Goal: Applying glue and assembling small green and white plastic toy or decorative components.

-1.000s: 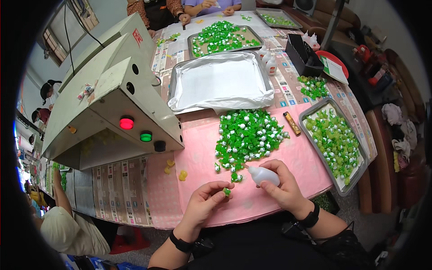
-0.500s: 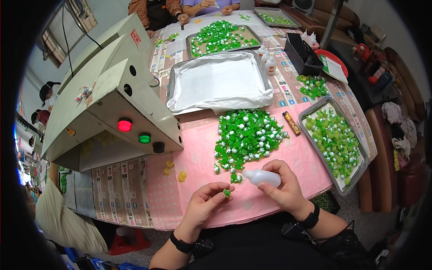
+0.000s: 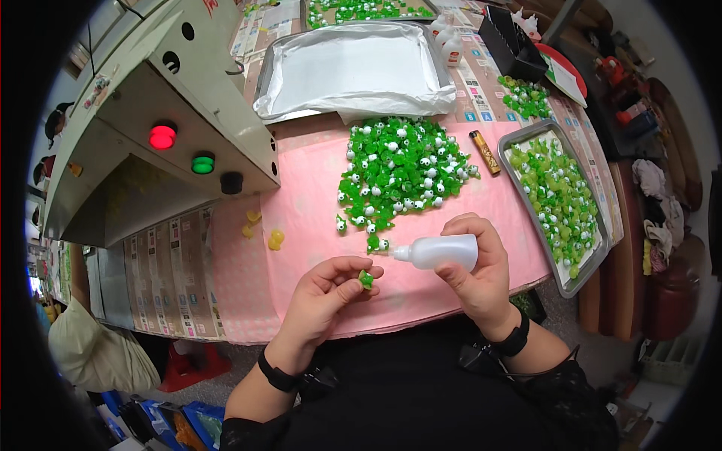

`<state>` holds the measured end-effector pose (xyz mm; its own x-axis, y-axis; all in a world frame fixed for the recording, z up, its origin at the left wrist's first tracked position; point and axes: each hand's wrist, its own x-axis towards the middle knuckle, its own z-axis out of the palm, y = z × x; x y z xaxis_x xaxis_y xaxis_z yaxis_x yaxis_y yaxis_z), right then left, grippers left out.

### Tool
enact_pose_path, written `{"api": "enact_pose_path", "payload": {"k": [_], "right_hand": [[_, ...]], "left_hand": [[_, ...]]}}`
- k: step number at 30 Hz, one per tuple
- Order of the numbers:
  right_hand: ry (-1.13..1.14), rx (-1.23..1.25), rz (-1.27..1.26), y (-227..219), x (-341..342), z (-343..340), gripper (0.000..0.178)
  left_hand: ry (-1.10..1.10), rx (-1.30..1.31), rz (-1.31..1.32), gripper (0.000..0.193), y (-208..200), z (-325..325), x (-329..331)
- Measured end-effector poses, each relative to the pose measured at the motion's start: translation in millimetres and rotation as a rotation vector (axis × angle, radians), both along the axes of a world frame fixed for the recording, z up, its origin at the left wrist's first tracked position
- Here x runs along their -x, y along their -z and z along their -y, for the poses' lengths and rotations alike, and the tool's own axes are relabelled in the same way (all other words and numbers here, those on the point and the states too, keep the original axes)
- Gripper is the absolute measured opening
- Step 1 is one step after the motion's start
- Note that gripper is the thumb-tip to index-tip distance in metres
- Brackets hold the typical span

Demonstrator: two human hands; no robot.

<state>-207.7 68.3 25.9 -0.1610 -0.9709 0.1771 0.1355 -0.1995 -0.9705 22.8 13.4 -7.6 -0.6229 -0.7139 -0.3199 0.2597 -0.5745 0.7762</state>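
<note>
Pinched between the thumb and fingers of my left hand is a small green plastic figure. My right hand grips a whitish translucent squeeze bottle, lying nearly level with its thin nozzle pointing left. The nozzle tip is just above and to the right of the green figure; whether they touch, I cannot tell. Right by the tip, a loose green piece with a white ball eye lies on the pink sheet. Beyond is a large heap of green pieces with white ball eyes.
A paper-lined metal tray is at the back. Another tray of green and yellowish pieces stands right, beside a patterned lighter. At left is a metal machine with red and green lights. Yellow pieces lie near it.
The view has tilted down, so the table appears higher. The squeeze bottle has turned more level, and its nozzle has come closer to the green figure in my left hand.
</note>
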Motion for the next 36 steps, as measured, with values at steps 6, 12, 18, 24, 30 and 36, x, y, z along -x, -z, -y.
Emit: {"api": "enact_pose_path", "payload": {"k": [6,12,18,24,30,36], "right_hand": [[0.025,0.119,-0.222,2,2,-1,0.035],[0.070,0.152,-0.309,0,2,0,0.030],[0.059,0.078,-0.224,-3,2,-1,0.027],[0.039,0.069,-0.236,-6,5,0,0.025],[0.036,0.076,-0.245,-3,6,1,0.025],[0.025,0.063,-0.251,-5,6,2,0.025]], "left_hand": [[0.035,-0.010,-0.021,0.031,5,1,-2],[0.045,-0.024,-0.009,0.032,2,-1,-1],[0.079,0.002,0.018,0.030,0,0,-2],[0.109,0.014,0.070,0.029,-3,0,-2],[0.133,0.027,0.102,0.029,-5,1,-2],[0.133,0.028,0.103,0.029,-5,1,-2]]}}
